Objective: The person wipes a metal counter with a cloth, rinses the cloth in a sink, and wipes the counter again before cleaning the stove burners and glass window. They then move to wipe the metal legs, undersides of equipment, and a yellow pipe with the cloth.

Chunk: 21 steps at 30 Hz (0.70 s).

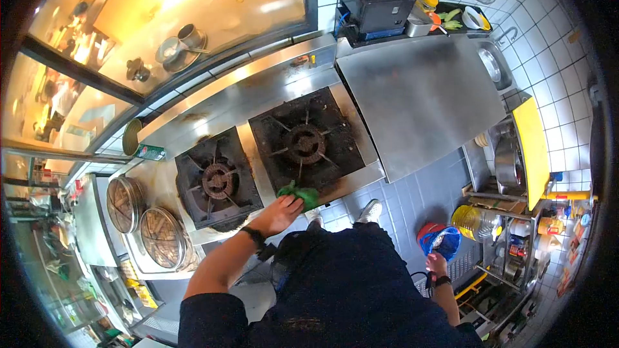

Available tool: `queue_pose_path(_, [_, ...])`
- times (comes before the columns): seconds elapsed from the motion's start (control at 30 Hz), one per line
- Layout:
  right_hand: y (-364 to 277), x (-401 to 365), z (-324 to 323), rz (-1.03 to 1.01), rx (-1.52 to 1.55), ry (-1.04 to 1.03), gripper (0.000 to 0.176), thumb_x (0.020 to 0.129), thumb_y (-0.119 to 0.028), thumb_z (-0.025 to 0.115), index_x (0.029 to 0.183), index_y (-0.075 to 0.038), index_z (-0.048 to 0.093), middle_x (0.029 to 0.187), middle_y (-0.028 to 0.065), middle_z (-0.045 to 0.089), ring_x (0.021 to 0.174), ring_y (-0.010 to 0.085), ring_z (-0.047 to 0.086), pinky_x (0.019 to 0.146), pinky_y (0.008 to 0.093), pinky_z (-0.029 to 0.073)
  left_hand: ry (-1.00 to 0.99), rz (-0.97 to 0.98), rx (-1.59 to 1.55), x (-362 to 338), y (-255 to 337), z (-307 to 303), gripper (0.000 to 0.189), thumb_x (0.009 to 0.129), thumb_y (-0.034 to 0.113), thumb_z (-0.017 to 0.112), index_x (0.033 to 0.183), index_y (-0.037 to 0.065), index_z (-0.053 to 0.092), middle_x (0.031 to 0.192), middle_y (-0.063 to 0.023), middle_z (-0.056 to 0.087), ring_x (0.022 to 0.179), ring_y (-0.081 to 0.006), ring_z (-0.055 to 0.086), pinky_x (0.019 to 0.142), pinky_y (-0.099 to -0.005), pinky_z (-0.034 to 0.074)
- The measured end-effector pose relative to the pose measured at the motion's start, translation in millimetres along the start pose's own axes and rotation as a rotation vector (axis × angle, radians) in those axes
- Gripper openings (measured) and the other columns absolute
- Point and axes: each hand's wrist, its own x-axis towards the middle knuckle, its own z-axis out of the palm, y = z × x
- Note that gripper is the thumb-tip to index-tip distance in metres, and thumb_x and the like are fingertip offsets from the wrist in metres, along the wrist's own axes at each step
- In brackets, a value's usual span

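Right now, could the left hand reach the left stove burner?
Probably yes: the left hand, holding a green cloth, is close to the left stove burner, and nothing seems to stand in between.

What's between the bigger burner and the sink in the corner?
A flat steel counter lies between the bigger burner and the sink, in the head view.

We identify a green cloth point(298, 194), bunched in the left hand point(280, 214) at the front edge of the stove point(251, 154), beside the right burner tray. We note the stove's steel top, brown-stained, with two square black trays and round burners. We locate a red bucket point(453, 243), blue-lined, mouth up, at the right hand point(437, 263); contact is unclear.
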Motion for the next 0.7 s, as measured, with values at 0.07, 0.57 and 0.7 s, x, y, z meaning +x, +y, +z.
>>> queue_pose_path(0.07, [-11, -15, 0, -0.062, -0.146, 0.109, 0.012, 0.092, -0.013, 0.062, 0.102, -0.008, 0.064, 0.083, 0.0034, 0.061, 0.070, 0.0193, 0.061, 0.053, 0.0369, 0.051, 0.010, -0.016, -0.015, -43, -9, -14, 0.040, 0.079, 0.015, 0.060, 0.115, 0.001, 0.066, 0.124, -0.0111, 0.056, 0.114, -0.0298, 0.052, 0.096, -0.0408, 0.047])
queue_pose_path(0.57, [91, -36, -8, -0.338, -0.541, 0.386, 0.011, 0.088, -0.018, 0.068, 0.094, -0.010, 0.063, 0.071, 0.0010, 0.062, 0.061, 0.0158, 0.061, 0.054, 0.0321, 0.051, 0.033, -0.807, 0.029, 5, -206, -29, 0.032, 0.097, 0.011, 0.043, 0.122, -0.002, 0.058, 0.122, -0.0230, 0.056, 0.112, -0.0404, 0.054, 0.098, -0.0491, 0.044])
queue_pose_path(0.7, [134, -27, -17, -0.134, -0.335, 0.219, 0.020, 0.086, -0.027, 0.067, 0.095, -0.010, 0.066, 0.080, 0.0028, 0.070, 0.070, 0.0186, 0.069, 0.060, 0.0332, 0.055, -0.004, -0.753, 0.258, 2, -235, -9, 0.030, 0.084, 0.006, 0.058, 0.113, -0.002, 0.062, 0.118, -0.0237, 0.056, 0.108, -0.0428, 0.054, 0.095, -0.0482, 0.046])
